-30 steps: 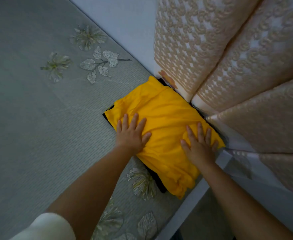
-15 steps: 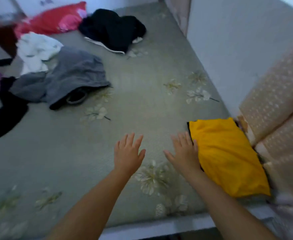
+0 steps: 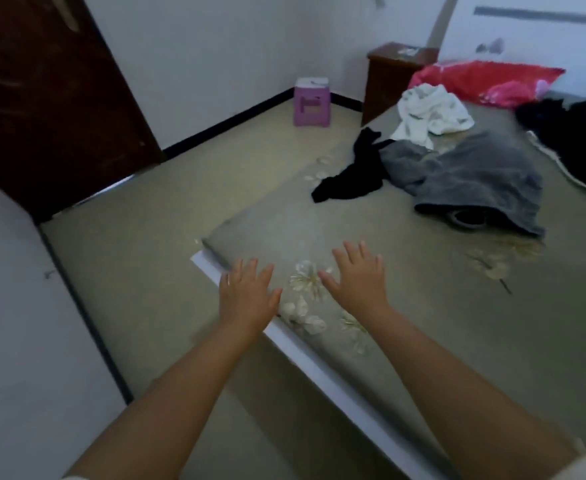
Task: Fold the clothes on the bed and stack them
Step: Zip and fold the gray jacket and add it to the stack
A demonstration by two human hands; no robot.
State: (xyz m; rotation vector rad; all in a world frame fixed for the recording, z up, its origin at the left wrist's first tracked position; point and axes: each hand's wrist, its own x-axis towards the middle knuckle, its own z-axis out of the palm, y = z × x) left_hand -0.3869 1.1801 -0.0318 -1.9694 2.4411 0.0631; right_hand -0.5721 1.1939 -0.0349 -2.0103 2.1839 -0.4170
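Both hands hover empty over the near corner of the bed (image 3: 405,299), fingers spread. My left hand (image 3: 246,296) is above the white bed edge, my right hand (image 3: 357,275) over the flower-print sheet. Unfolded clothes lie farther up the bed: a small black garment (image 3: 350,178), a grey garment (image 3: 471,178) beside it, a white one (image 3: 430,112) behind, and a black one (image 3: 575,133) at the far right. The folded yellow garment is out of view.
A red pillow (image 3: 485,81) lies at the head of the bed beside a brown nightstand (image 3: 392,74). A purple stool (image 3: 311,102) stands on the floor by the wall. A dark door (image 3: 49,91) is at the left.
My hands left the folded yellow garment and now hold nothing. The view swung left, away from the yellow stack and curtain, toward the unfolded clothes, floor and door.
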